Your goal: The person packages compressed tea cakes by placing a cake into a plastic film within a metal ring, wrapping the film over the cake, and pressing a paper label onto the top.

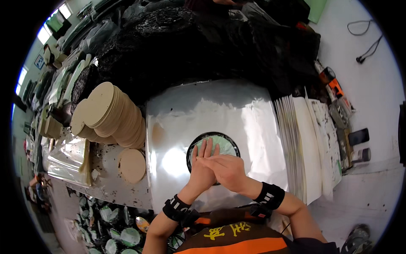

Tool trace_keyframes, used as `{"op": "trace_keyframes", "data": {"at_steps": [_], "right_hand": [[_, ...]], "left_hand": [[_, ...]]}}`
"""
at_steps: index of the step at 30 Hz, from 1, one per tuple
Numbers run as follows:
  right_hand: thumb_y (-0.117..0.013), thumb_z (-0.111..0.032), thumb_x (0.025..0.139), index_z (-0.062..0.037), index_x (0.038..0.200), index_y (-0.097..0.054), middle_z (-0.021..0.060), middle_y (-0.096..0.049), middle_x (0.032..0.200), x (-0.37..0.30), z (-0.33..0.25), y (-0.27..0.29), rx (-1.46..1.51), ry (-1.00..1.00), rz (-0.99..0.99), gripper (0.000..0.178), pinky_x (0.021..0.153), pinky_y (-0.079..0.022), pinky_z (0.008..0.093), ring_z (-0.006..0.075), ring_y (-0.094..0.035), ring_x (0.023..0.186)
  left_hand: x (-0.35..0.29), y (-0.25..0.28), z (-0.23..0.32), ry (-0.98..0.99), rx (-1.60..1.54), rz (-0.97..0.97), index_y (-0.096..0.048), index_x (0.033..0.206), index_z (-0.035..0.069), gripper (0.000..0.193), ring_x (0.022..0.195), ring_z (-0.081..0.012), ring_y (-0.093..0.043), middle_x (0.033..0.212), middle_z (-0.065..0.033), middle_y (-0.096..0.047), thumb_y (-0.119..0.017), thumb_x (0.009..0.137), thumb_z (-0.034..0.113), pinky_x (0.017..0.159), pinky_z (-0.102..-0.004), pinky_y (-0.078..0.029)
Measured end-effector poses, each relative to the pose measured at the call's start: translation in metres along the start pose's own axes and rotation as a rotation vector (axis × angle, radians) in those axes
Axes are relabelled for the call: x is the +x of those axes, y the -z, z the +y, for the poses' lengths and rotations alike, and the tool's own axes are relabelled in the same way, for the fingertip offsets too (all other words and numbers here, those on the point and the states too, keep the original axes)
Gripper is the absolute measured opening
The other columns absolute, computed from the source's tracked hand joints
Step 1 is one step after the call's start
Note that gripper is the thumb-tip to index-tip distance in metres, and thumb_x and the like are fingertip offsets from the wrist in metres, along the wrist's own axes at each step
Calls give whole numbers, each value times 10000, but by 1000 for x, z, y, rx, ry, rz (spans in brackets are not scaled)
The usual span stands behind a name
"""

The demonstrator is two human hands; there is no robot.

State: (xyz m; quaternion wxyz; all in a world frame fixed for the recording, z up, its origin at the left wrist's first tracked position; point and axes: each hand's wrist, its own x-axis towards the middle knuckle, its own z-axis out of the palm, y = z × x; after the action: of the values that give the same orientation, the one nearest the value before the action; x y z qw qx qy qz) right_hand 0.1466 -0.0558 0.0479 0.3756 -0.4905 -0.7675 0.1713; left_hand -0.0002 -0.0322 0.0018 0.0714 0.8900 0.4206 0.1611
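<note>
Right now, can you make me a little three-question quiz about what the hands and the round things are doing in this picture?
1. True or false: both hands, the left hand and the right hand, press flat on the round green disc with the black rim.
2. Which hand lies on top? A) left B) right
3. Fill in: the leaning stack of tan round cardboard discs stands to the person's ____ of the shiny silver square sheet.

Key: 1 true. 2 B, the right hand crosses over the left. 3 left; one single tan disc lies flat in front of that stack.
</note>
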Motion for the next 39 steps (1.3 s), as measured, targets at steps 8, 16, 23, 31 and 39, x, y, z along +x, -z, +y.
{"op": "trace_keyframes", "data": {"at_steps": [8, 16, 23, 31, 39], "right_hand": [[-658, -129, 833, -34, 1041, -697, 130, -709, 949, 8, -18, 21, 97, 106, 42, 232, 667, -543, 373, 308, -672, 747], [-669, -101, 816, -51, 1098, -699, 153, -709, 923, 32, 57, -3, -144, -314, 102, 287, 707, -553, 340, 306, -696, 838], [-653, 14, 739, -72, 1111, -704, 135, -717, 1000, -53, -9, 37, -60, 88, 358, 385, 733, -570, 358, 286, -708, 878], [-609, -90, 955, 53, 1011, -667, -26, -598, 785, -91, 36, 0, 420, -530, 225, 164, 626, -413, 207, 39, -496, 707], [-583, -54, 914, 43, 1028, -675, 88, -687, 831, -112, 42, 64, 446, -649, 275, 175, 655, -496, 266, 122, -603, 716]], "left_hand": [[-25, 13, 16, -65, -20, -9, -469, 1440, 160, 668, 1431, -375, -306, 1508, -163, -390, -694, 831, 319, 1127, -570, -245], [-38, 20, 38, -62, -55, -149, -520, 1367, 104, 568, 1425, -361, -326, 1507, -158, -394, -692, 845, 249, 1135, -550, -274], [-87, 55, 47, -339, -385, 80, -625, 1206, 31, 462, 1138, -364, -595, 1216, -177, -616, -727, 830, 278, 940, -436, -502], [-109, -84, -34, 694, -952, 437, -460, 1295, 4, 515, 1080, -277, -578, 1218, -209, -550, -667, 912, 279, 874, -344, -507], [-193, 156, -37, -471, -2243, 382, -597, 1251, 57, 316, 940, -204, -639, 1086, -94, -658, -539, 992, 229, 758, -328, -516]]}}
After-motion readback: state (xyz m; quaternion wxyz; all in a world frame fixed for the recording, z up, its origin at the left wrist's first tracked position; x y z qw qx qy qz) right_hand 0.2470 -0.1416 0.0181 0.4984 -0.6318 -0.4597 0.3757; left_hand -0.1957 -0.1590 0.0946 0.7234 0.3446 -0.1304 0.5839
